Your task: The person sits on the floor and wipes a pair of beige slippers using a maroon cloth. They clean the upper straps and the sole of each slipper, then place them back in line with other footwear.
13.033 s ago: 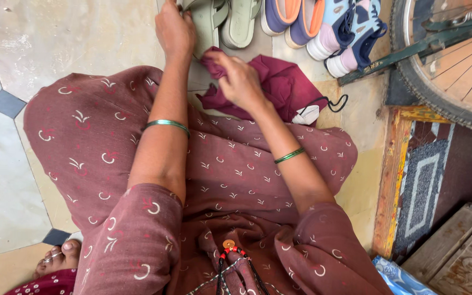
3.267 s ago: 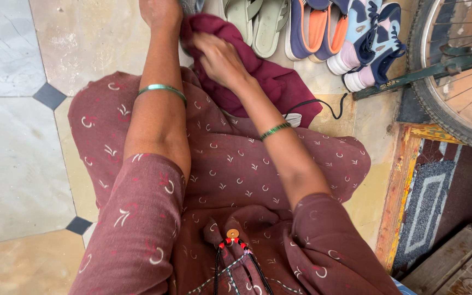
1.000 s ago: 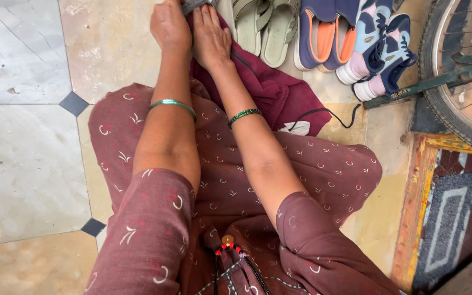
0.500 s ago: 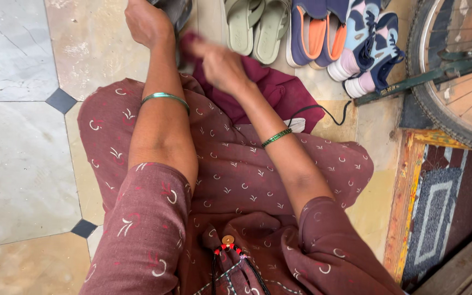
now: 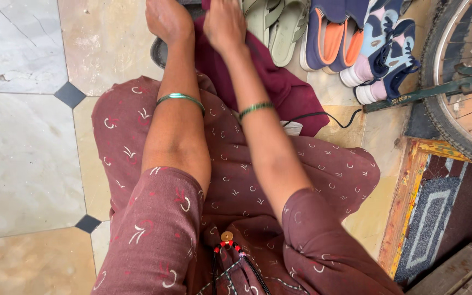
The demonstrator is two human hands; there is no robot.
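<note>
My left hand [image 5: 167, 19] reaches forward at the top edge and grips a dark grey shoe [image 5: 158, 52], of which only the rounded end shows below the wrist. Close beside it my right hand [image 5: 224, 23] presses a maroon cloth [image 5: 282, 87] against that shoe; its fingertips are cut off by the frame edge. The cloth trails down over the floor to my knee. Each wrist carries a green bangle. I sit on the floor in a maroon patterned dress [image 5: 236, 175].
A row of footwear lies to the right of my hands: pale green slippers [image 5: 282, 27], blue and orange shoes [image 5: 323, 33], pink and blue sneakers [image 5: 383, 60]. A bicycle wheel [image 5: 465, 114] stands at the right above a patterned doormat [image 5: 432, 218]. A black cord [image 5: 329, 114] lies by the cloth.
My right hand has moved up from the loose cloth to the shoe beside my left hand, carrying the cloth with it. The view has shifted slightly.
</note>
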